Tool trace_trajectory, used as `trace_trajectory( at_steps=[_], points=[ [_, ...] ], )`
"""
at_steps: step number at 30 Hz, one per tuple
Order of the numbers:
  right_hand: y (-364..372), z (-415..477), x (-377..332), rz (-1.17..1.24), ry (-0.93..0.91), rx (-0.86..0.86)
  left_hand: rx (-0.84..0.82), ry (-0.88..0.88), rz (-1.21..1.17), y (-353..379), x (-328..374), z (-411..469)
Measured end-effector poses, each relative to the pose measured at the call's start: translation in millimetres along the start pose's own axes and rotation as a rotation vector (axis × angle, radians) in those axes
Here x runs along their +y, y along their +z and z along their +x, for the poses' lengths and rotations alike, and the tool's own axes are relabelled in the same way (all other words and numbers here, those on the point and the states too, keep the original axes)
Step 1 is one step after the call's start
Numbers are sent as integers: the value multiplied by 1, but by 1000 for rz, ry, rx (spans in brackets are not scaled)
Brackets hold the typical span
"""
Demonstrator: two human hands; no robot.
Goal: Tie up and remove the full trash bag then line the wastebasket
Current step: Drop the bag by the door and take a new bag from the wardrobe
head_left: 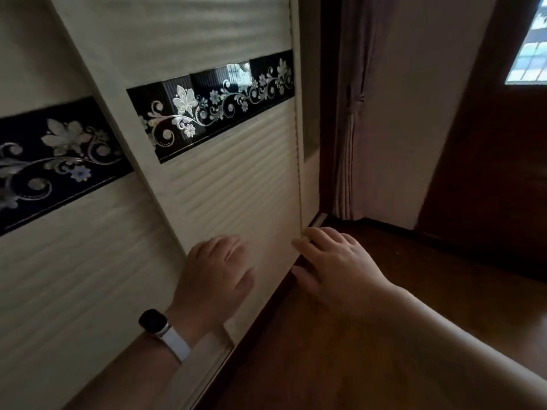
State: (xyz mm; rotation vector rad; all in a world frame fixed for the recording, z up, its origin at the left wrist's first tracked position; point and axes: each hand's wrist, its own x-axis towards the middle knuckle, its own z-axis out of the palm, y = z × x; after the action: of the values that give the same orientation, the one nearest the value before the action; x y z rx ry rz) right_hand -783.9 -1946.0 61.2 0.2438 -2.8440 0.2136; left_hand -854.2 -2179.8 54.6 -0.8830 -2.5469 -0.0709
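1. The right forearm comes in from the lower right over the dark wood floor (340,365), and the left wrist wears one watch (154,321) with a dark face and a white strap
2. The left hand (217,270) lies flat on the near sliding door (236,179), fingers straight and slightly spread, gripping nothing
3. The right hand (331,261) is at that door's lower right edge, fingers curled round the edge and thumb below
4. There are two pale ribbed door panels, both upright; the second panel (74,276) sits to the left. Each has one black floral band (213,105)
5. Beyond hang one gathered curtain (352,128) and a dark wooden door (488,173) with a window (529,48)
6. The trash bag and wastebasket are out of view
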Motion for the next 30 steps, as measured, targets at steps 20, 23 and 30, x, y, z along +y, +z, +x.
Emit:
trace_trajectory(
  at_steps=[20,23,30],
  points=[
    [28,295,14,-9,-227,111,432,-91,200,34,-204,171],
    [30,342,-5,-23,-279,241,529,-111,253,25,-232,182],
    [36,424,-51,128,-499,554,741,-169,405,1,-276,196]
  ],
)
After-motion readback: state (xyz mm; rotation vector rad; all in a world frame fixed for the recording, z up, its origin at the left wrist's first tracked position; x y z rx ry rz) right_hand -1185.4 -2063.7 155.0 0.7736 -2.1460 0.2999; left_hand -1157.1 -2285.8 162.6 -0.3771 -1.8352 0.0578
